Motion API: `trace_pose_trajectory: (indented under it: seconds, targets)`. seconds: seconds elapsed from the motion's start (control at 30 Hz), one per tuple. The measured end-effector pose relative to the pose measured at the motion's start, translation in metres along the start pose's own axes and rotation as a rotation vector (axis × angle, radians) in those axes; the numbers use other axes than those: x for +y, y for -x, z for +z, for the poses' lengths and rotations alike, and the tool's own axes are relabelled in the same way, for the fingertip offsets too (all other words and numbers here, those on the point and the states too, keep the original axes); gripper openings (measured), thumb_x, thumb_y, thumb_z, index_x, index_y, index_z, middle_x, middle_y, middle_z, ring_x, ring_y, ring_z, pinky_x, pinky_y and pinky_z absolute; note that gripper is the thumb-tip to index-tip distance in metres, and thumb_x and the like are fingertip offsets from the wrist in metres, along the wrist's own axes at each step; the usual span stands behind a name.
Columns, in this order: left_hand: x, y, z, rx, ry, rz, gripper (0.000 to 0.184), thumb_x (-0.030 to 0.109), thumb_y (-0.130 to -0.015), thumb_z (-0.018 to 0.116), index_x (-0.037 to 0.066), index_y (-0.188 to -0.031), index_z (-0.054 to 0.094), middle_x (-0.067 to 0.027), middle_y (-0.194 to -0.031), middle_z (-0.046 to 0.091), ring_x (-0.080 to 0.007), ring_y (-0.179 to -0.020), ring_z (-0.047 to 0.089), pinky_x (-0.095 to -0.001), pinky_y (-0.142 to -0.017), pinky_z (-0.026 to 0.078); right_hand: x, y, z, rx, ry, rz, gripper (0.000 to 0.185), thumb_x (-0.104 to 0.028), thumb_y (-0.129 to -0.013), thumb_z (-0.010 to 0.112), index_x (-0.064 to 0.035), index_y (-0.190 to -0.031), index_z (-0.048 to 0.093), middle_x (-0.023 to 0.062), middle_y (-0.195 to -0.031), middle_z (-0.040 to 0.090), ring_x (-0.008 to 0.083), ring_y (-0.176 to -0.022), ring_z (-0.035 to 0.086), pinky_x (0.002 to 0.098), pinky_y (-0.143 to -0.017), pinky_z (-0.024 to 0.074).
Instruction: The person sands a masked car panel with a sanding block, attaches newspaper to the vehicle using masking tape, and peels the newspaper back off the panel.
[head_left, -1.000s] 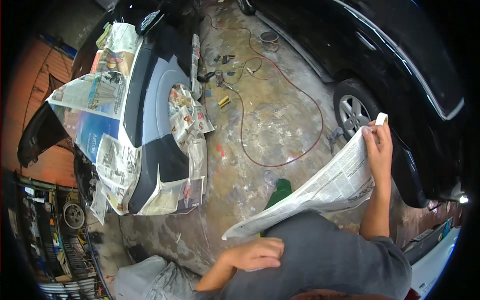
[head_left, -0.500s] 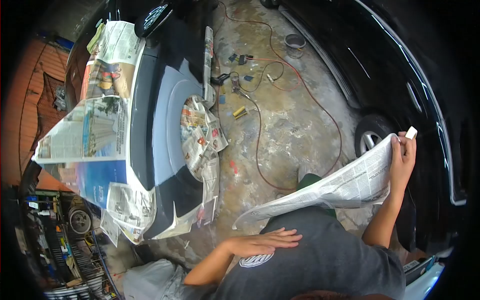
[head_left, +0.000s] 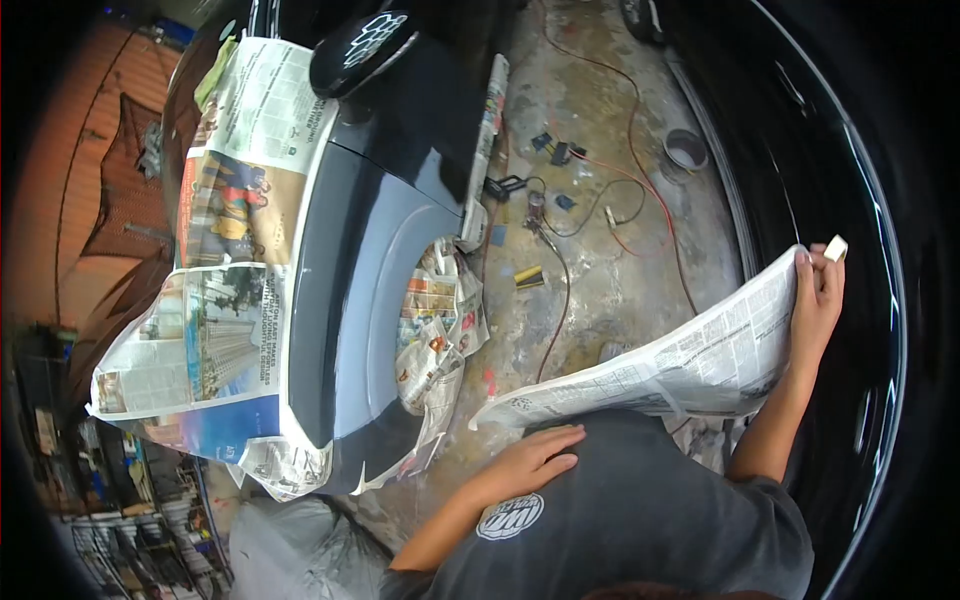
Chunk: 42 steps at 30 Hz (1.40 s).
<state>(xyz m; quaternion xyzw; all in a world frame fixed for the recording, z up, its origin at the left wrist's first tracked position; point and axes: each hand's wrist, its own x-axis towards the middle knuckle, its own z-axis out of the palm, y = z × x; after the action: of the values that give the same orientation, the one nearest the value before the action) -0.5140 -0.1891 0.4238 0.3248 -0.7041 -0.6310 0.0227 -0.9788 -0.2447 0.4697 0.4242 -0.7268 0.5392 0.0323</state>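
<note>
While right fingers pinch newspaper, long axis slanting up rightward — left fingers released, on shirt

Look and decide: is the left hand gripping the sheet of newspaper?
No, the left hand lies against the shirt, while the right hand holds the sheet by one end.

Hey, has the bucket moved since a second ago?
No, only the view has shifted: the bucket still stands between the hose and the right-hand car.

A car-repair workshop: newspaper-masked car, hose across stained concrete floor.
</note>
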Motion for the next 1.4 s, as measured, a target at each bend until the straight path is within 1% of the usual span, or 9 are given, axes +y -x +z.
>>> trace_pose_trajectory:
  seconds: [0.07,0.17,0.23,0.43,0.7,0.83,1.03,1.27,1.4]
  targets:
    - [0.043,-0.016,-0.037,0.095,-0.083,0.121,0.059,0.030,-0.100,0.067,0.003,-0.149,0.050,-0.0183,-0.156,0.047,-0.0401,-0.143,0.044,-0.0477,-0.117,0.037,-0.027,-0.048,0.039,-0.063,0.009,-0.073,0.014,-0.012,-0.097,0.072,0.0011,-0.098,0.068,0.0090,-0.120,0.064,0.0193,-0.109,0.060,0.0309,-0.095,0.0459]
    - [0.098,-0.064,-0.094,0.746,-0.487,0.423,0.063,0.027,-0.092,0.076,0.002,-0.145,0.053,-0.0195,-0.150,0.050,-0.0413,-0.136,0.049,-0.0486,-0.112,0.041,-0.081,-0.108,0.112,-0.121,-0.091,-0.246,0.011,-0.009,-0.094,0.072,0.0009,-0.096,0.068,0.0084,-0.118,0.064,0.0196,-0.110,0.061,0.0303,-0.093,0.0459]
    - [0.109,-0.109,-0.134,0.967,-0.501,0.464,0.069,0.030,-0.091,0.078,0.003,-0.148,0.050,-0.0208,-0.148,0.050,-0.0417,-0.135,0.049,-0.0490,-0.112,0.041,-0.119,-0.138,0.161,-0.168,-0.128,-0.439,0.008,-0.005,-0.093,0.073,0.0006,-0.097,0.068,0.0091,-0.117,0.064,0.0199,-0.108,0.062,0.0305,-0.091,0.0474]
    - [0.069,-0.202,-0.239,1.157,-0.144,0.508,0.080,0.023,-0.090,0.079,-0.005,-0.153,0.037,-0.0264,-0.140,0.054,-0.0417,-0.125,0.056,-0.0457,-0.106,0.044,-0.256,-0.180,0.299,-0.347,-0.189,-0.919,0.012,0.002,-0.088,0.073,0.0009,-0.097,0.067,0.0116,-0.108,0.064,0.0260,-0.097,0.066,0.0317,-0.083,0.0518]
    - [0.003,-0.242,-0.404,1.758,-0.182,0.794,0.065,0.002,-0.091,0.073,-0.004,-0.148,0.043,-0.0238,-0.114,0.061,-0.0397,-0.095,0.059,-0.0476,-0.085,0.049,-0.435,-0.201,0.503,-0.466,-0.188,-1.490,0.027,0.002,-0.076,0.078,-0.0069,-0.100,0.068,0.0106,-0.100,0.065,0.0329,-0.089,0.068,0.0403,-0.076,0.0547]
    - [-0.026,-0.257,-0.466,1.794,-0.103,0.651,0.076,-0.004,-0.092,0.070,0.009,-0.158,0.036,-0.0191,-0.113,0.055,-0.0330,-0.094,0.059,-0.0394,-0.085,0.050,-0.490,-0.187,0.609,-0.461,-0.245,-1.791,0.025,-0.009,-0.074,0.081,-0.0120,-0.096,0.068,0.0072,-0.091,0.060,0.0289,-0.076,0.064,0.0407,-0.063,0.0508]
    - [-0.052,-0.299,-0.520,1.965,0.120,0.523,0.076,-0.001,-0.094,0.067,0.008,-0.161,0.031,-0.0199,-0.121,0.049,-0.0339,-0.102,0.057,-0.0401,-0.090,0.049,-0.521,-0.140,0.709,-0.649,-0.257,-2.171,0.022,-0.012,-0.078,0.072,-0.0128,-0.099,0.067,0.0082,-0.098,0.060,0.0260,-0.075,0.062,0.0383,-0.068,0.0509]
    - [-0.067,-0.352,-0.562,2.182,0.261,0.484,0.068,0.007,-0.098,0.066,0.008,-0.159,0.036,-0.0183,-0.112,0.053,-0.0339,-0.097,0.058,-0.0414,-0.085,0.050,-0.530,-0.118,0.752,-0.848,-0.217,-2.498,0.023,-0.014,-0.080,0.070,-0.0119,-0.103,0.067,0.0090,-0.098,0.059,0.0268,-0.082,0.062,0.0391,-0.070,0.0513]
    - [-0.071,-0.375,-0.567,2.251,0.326,0.445,0.060,0.006,-0.099,0.063,0.010,-0.156,0.045,-0.0151,-0.100,0.055,-0.0316,-0.089,0.059,-0.0405,-0.079,0.051,-0.530,-0.113,0.740,-0.686,-0.127,-2.632,0.023,-0.014,-0.081,0.070,-0.0128,-0.103,0.066,0.0086,-0.102,0.059,0.0285,-0.086,0.064,0.0401,-0.074,0.0527]
